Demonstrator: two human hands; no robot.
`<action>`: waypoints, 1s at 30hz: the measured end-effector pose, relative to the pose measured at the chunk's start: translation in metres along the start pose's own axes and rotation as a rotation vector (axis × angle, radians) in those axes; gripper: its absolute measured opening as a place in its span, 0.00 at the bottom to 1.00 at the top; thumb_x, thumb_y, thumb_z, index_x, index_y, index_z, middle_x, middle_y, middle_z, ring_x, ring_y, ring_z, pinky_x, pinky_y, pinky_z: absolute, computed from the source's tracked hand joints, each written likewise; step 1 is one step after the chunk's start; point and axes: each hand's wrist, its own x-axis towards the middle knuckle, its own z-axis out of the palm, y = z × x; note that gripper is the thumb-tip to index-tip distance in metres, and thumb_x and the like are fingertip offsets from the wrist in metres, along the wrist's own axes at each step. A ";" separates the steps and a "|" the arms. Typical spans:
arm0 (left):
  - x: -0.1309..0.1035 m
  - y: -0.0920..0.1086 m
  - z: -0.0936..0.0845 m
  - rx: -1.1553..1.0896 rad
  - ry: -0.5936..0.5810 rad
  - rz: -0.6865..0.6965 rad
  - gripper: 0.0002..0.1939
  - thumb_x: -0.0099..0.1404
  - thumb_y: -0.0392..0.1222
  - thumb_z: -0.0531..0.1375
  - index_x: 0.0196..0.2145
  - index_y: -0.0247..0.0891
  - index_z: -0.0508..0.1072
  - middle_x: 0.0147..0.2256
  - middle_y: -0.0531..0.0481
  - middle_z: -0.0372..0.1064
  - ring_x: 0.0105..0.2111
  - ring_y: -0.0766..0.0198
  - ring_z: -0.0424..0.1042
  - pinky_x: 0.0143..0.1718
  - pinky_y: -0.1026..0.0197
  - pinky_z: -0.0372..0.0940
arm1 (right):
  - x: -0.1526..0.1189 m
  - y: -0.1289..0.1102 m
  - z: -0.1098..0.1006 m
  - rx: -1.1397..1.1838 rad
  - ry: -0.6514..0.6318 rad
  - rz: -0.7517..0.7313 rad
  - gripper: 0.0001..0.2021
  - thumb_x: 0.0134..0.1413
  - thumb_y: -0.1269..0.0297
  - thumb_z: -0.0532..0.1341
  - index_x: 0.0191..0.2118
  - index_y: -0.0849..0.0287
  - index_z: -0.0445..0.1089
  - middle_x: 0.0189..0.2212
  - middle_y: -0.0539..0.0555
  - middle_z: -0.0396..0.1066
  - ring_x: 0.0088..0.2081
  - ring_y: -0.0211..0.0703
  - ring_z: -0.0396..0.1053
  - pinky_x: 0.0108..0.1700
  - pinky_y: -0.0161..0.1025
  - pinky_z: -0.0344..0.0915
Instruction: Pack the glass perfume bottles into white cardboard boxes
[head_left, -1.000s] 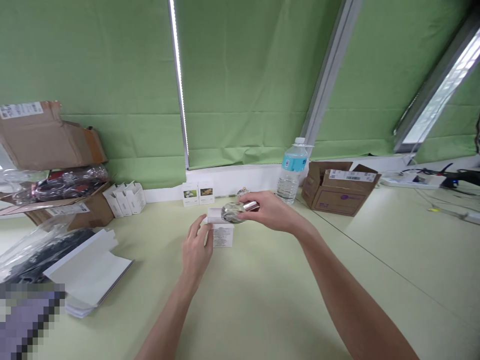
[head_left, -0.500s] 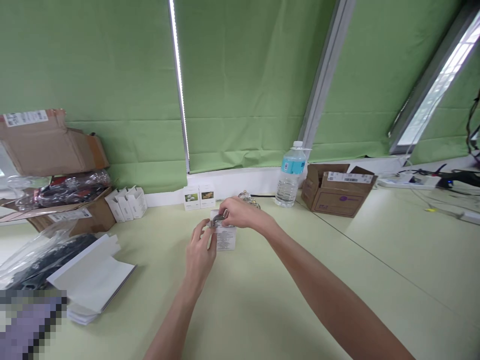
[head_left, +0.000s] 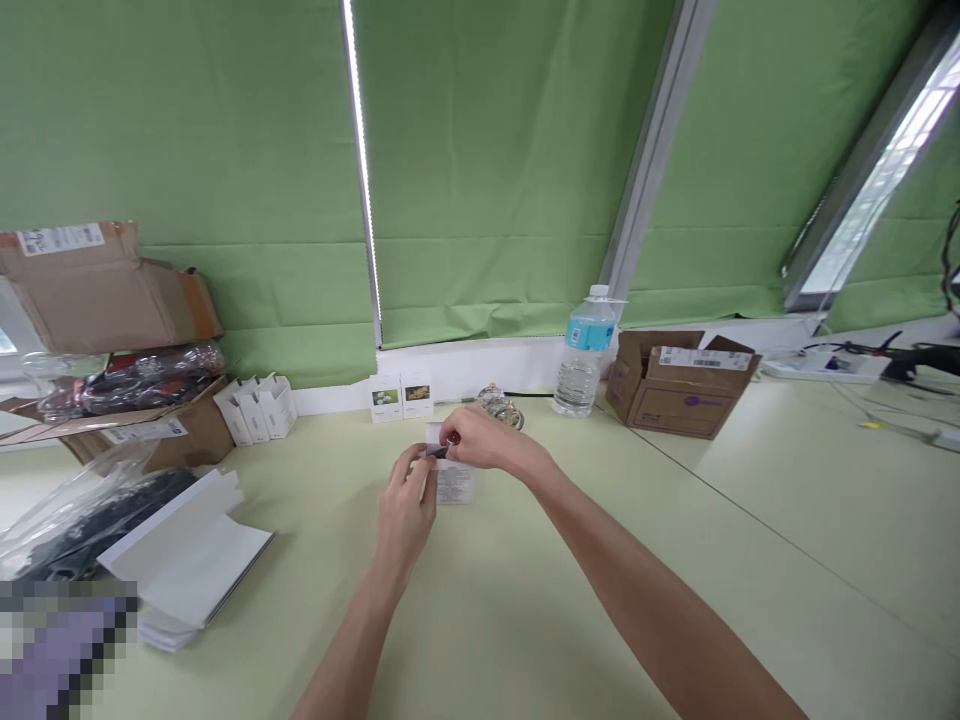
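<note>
A small white box (head_left: 454, 487) with printed text on its near side stands on the table in front of me, its top flap raised. Over its opening, my right hand (head_left: 480, 438) pinches a small, dark, shiny object (head_left: 439, 452); its exact kind is too small to make out. My left hand (head_left: 407, 500) is at the box's left edge, its fingertips curled against the box and close to the dark object. My hands partly cover the box top. Just behind my right hand lies a cluster of shiny metallic pieces (head_left: 501, 405).
Two white picture boxes (head_left: 401, 398) and several open white boxes (head_left: 259, 408) stand along the wall. A water bottle (head_left: 585, 352) and an open carton (head_left: 682, 385) are to the right. White papers (head_left: 187, 550) and stacked cardboard boxes (head_left: 97, 290) occupy the left.
The dark object has tilted and sits lower at the box opening between my fingers. My left fingers have drawn closer together. The view has shifted slightly.
</note>
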 end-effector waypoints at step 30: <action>-0.002 0.001 0.001 -0.003 0.000 -0.047 0.10 0.66 0.39 0.54 0.44 0.43 0.71 0.57 0.44 0.56 0.50 0.58 0.67 0.43 0.56 0.69 | -0.044 0.011 -0.017 0.138 0.299 0.024 0.17 0.60 0.60 0.50 0.25 0.59 0.69 0.20 0.50 0.63 0.24 0.37 0.57 0.27 0.35 0.50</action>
